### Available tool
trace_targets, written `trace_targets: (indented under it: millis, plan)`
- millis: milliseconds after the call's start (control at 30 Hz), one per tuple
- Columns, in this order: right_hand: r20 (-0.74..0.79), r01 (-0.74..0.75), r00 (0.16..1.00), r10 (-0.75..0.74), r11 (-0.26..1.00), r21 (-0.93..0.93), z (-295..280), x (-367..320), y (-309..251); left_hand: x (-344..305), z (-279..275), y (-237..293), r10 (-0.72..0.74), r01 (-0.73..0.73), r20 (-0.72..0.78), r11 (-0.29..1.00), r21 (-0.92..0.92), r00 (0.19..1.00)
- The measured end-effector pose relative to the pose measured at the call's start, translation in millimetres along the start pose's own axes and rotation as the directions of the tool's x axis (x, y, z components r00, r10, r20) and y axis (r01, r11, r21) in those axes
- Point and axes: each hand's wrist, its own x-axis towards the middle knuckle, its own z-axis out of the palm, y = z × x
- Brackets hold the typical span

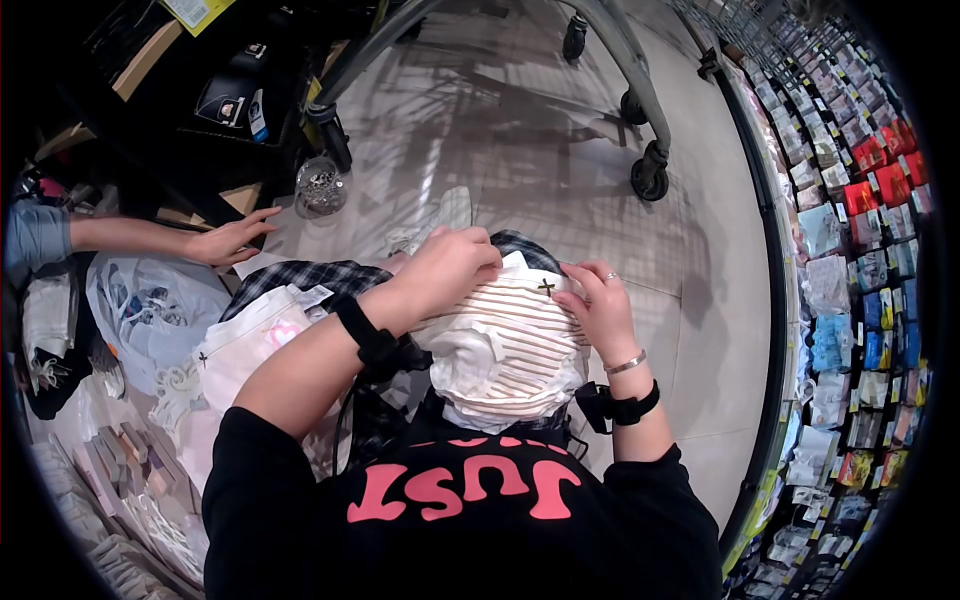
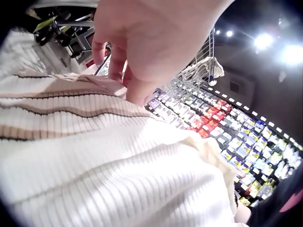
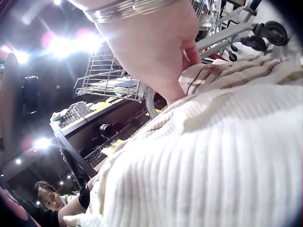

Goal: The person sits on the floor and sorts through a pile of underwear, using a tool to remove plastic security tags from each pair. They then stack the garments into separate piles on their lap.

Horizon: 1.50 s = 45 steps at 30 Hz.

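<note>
A white ribbed knit garment with brown stripes (image 1: 515, 335) lies bunched over the person's lap, with a small dark cross-shaped mark near its far edge. My left hand (image 1: 450, 265) pinches that far edge on the left side. At the right side of the same edge, my right hand (image 1: 602, 315) pinches the cloth between thumb and fingers. Up close in the left wrist view, the left fingers and thumb bend over the striped cloth (image 2: 71, 106). The right wrist view has the right thumb and fingers closed on a striped fold (image 3: 208, 78).
Dark plaid cloth (image 1: 315, 280) and a white garment with a pink print (image 1: 250, 335) lie to the left. Beyond them are a clear plastic bag (image 1: 150, 310) and another person's hand (image 1: 230, 240). A clear jar (image 1: 320, 188) and cart wheels (image 1: 650, 175) stand ahead; packed shelves (image 1: 840, 300) line the right.
</note>
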Motion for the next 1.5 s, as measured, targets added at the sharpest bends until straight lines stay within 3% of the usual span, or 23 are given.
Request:
trace_targets:
  millis: [133,167,233,367,467,633,733,833,933,1033,1167,1333,1433,1500]
  plan:
    - [0.013,0.015,1.000,-0.014,1.000,-0.022,-4.1,1.5,5.5,-2.4,-0.6,2.0,0.103,-0.094,-0.084,0.990,0.103,0.991]
    - [0.079,0.027,0.997,-0.024,0.999,-0.032,-6.3,1.8,9.4,-2.6,-1.5,3.2,0.110,-0.098,-0.093,0.987,0.124,0.990]
    - [0.211,0.052,0.977,-0.041,0.997,-0.049,-11.7,1.4,18.4,-3.6,-3.6,2.8,0.197,-0.174,-0.122,0.969,0.178,0.973]
    - [0.230,0.108,0.969,-0.087,0.991,-0.079,-24.1,-0.7,14.9,-7.7,-4.7,-0.5,0.405,-0.358,-0.151,0.896,0.262,0.902]
    - [0.199,0.150,0.971,-0.129,0.984,-0.093,-34.3,-4.2,4.5,-17.3,-14.1,7.6,0.382,-0.362,-0.045,0.901,0.240,0.923]
    - [0.202,0.093,0.977,-0.073,0.992,-0.089,-34.1,-8.5,1.4,-24.2,-13.2,13.8,0.424,-0.398,-0.030,0.871,0.288,0.905]
    - [0.267,-0.034,0.964,0.002,0.992,0.118,-32.8,-1.9,-9.1,-24.8,-14.3,18.6,0.471,-0.466,0.057,0.834,0.295,0.880]
    - [0.217,0.144,0.960,-0.177,0.977,0.157,-20.0,8.4,-0.8,-29.8,-12.3,22.7,0.535,-0.541,0.120,0.770,0.337,0.836]
    - [0.247,0.192,0.946,-0.210,0.977,0.096,-16.1,18.8,-16.7,-33.7,-12.0,26.5,0.568,-0.571,0.147,0.709,0.413,0.810]
    - [0.320,0.101,0.937,-0.137,0.987,0.127,-5.8,27.1,-24.4,-41.8,-15.9,31.9,0.568,-0.583,0.174,0.699,0.415,0.805]
    - [0.215,-0.073,0.976,0.009,0.955,0.287,-2.3,34.6,-40.9,-60.4,-20.8,36.9,0.579,-0.622,0.231,0.699,0.353,0.782]
    - [0.110,0.040,0.991,-0.072,0.963,0.268,9.3,36.8,-52.9,-88.5,-54.1,41.7,0.418,-0.452,0.282,0.890,0.065,0.864]
    - [0.124,0.004,0.991,-0.040,0.961,0.277,23.0,37.2,-52.3,-96.2,-115.2,44.3,0.247,-0.249,0.038,0.965,0.079,0.968]
    - [0.131,0.026,0.989,-0.065,0.959,0.283,30.8,40.9,-57.9,-108.9,-151.4,36.5,0.006,0.011,-0.101,0.986,0.166,0.995]
